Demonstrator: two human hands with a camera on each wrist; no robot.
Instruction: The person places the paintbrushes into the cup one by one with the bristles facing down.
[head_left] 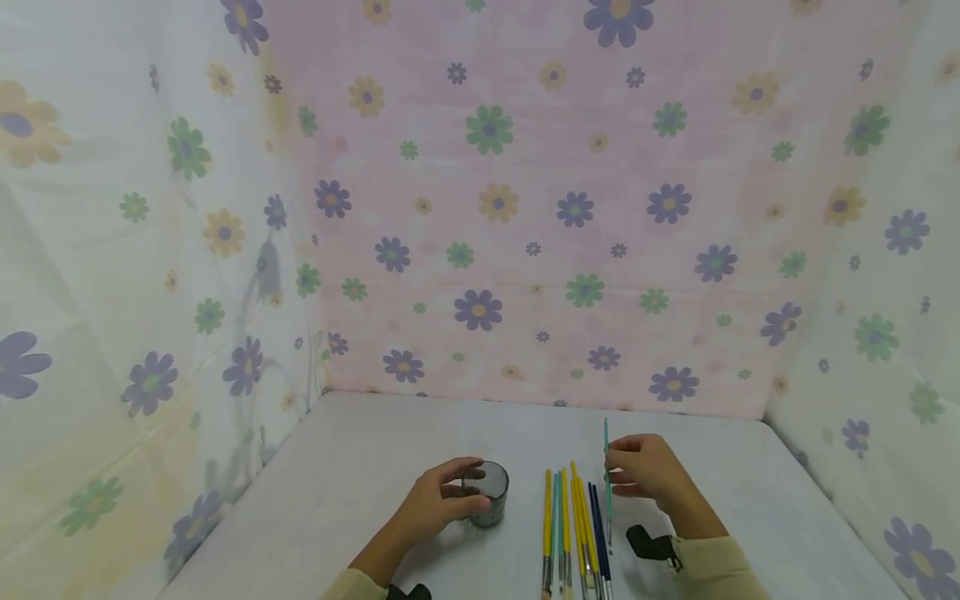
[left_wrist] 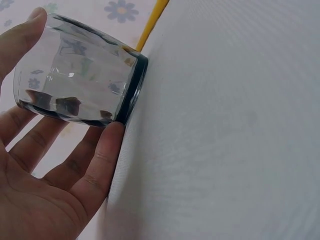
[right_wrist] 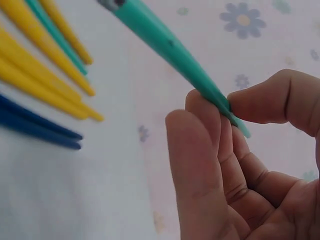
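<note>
A clear drinking glass (head_left: 491,504) with a dark base stands upright on the white table. My left hand (head_left: 431,507) holds it from the left, thumb on one side and fingers on the other; the left wrist view shows the glass (left_wrist: 85,75) as see-through, with nothing visible inside. To the right, my right hand (head_left: 654,473) pinches a teal paintbrush (head_left: 607,435) near the tip of its handle, between thumb and fingers. Its bristle end points toward me. In the right wrist view, the teal handle (right_wrist: 170,52) slants up from the fingertips.
Between the hands several paintbrushes lie side by side, handles pointing away: yellow ones (head_left: 547,508), teal ones (head_left: 555,521) and dark blue ones (head_left: 600,533). Flower-patterned cloth (head_left: 495,258) walls the white table (head_left: 390,425) at the back and both sides.
</note>
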